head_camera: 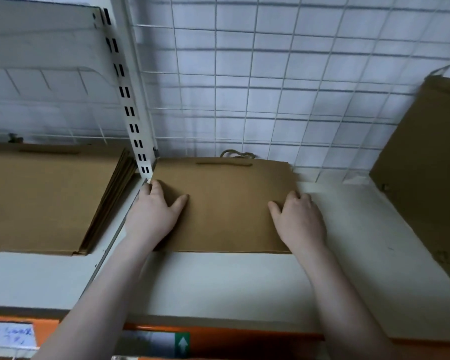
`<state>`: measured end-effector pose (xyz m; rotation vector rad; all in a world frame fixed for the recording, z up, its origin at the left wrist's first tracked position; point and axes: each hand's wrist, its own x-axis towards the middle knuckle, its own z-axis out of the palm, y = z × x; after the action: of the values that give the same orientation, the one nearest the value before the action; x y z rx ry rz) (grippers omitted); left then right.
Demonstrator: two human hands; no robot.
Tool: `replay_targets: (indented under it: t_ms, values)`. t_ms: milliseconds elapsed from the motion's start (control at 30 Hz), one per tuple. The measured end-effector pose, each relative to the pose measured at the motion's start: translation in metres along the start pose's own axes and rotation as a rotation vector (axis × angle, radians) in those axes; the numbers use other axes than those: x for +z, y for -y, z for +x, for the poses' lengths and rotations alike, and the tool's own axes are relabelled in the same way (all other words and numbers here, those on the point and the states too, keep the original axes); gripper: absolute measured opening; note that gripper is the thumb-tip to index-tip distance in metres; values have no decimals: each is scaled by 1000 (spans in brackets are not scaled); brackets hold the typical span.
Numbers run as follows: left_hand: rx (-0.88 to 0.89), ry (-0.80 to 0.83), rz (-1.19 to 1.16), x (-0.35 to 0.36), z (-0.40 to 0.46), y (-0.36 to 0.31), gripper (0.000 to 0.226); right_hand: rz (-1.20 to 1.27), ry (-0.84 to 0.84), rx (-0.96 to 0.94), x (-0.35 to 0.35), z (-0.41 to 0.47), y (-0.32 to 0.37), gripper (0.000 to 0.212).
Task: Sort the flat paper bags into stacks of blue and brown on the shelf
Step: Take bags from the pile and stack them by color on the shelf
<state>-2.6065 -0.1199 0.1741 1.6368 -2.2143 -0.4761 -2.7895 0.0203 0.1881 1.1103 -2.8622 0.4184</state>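
Observation:
A flat brown paper bag (226,203) with a rope handle lies on the white shelf (348,229), its top edge against the wire grid at the back. My left hand (153,211) rests on the bag's left edge, fingers curled over the side. On the bag's right edge lies my right hand (299,219), its thumb on top and its fingers over the side. A thick stack of brown bags (50,198) lies on the neighbouring shelf section to the left. No blue bag is in view.
A slotted white upright (130,105) divides the two shelf sections. Another brown bag (426,178) leans tilted at the far right. A white wire grid (270,87) backs the shelf. An orange beam (218,339) with labels runs along the front edge.

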Motion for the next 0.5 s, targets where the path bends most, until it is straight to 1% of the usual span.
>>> replay_targets:
  t_ms: [100, 300, 500]
  values:
    - [3, 2, 21, 4, 11, -4, 81, -12, -34, 5, 5, 4, 4, 47]
    - [-3, -14, 78, 10, 16, -8, 81, 6, -49, 16, 10, 9, 3, 47]
    - [-21, -27, 18, 10, 16, -5, 81, 47, -30, 46, 7, 9, 3, 47]
